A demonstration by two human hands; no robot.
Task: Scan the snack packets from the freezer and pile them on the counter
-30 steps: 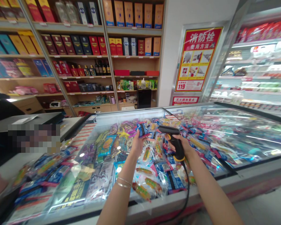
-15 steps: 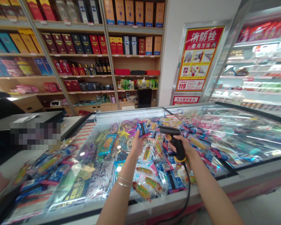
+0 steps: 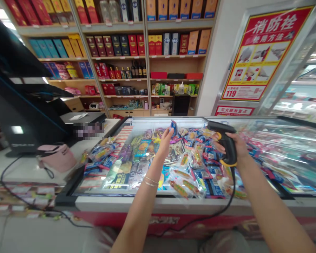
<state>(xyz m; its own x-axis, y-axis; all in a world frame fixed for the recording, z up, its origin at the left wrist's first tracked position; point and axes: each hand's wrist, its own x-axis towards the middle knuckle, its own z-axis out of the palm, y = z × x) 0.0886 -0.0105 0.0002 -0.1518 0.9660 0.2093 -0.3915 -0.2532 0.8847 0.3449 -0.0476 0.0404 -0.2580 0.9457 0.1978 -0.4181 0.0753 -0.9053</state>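
My left hand [image 3: 165,141] is closed on a small blue snack packet [image 3: 174,128], held up over the glass top of a chest freezer [image 3: 137,201]. The packet now shows nearly edge-on. In my right hand [image 3: 240,144] is a black and yellow barcode scanner [image 3: 228,144], its head turned to the left toward the packet, with a gap between them. A black cable [image 3: 233,189] hangs from the scanner's handle. Below both hands lie several clear-wrapped corn-shaped snacks [image 3: 179,189] and blue packets [image 3: 213,186].
Left of the freezer, a counter carries a dark checkout screen [image 3: 23,116] and a pink pouch [image 3: 56,158]. More wrapped snacks [image 3: 102,154] lie at the freezer's left end. Shelves of boxed bottles [image 3: 121,45] stand behind, beside a red poster [image 3: 268,52].
My view has swung left, bringing the screen and pouch into sight. The packet has turned from face-on to nearly edge-on in my left hand. The scanner stays in my right hand.
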